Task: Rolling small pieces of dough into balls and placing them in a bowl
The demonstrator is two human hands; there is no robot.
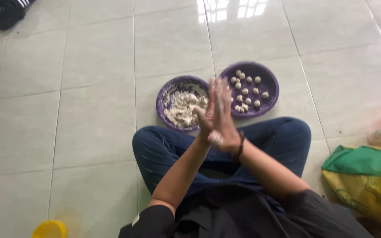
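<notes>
I see the left hand (209,115) and right hand (224,115) pressed flat, fingers pointing away, sandwiching a dough lump (215,138) (roundish, axis indiscernible); purple dough bowl (164,94) just beyond.

a home floor: glossy pale tiles (89,88), purple bowls (270,83) of dough, bags (358,172) lying about.

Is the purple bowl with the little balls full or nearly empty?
Neither: the right purple bowl holds about fifteen small dough balls in one scattered layer, with bare purple bottom between them.
</notes>
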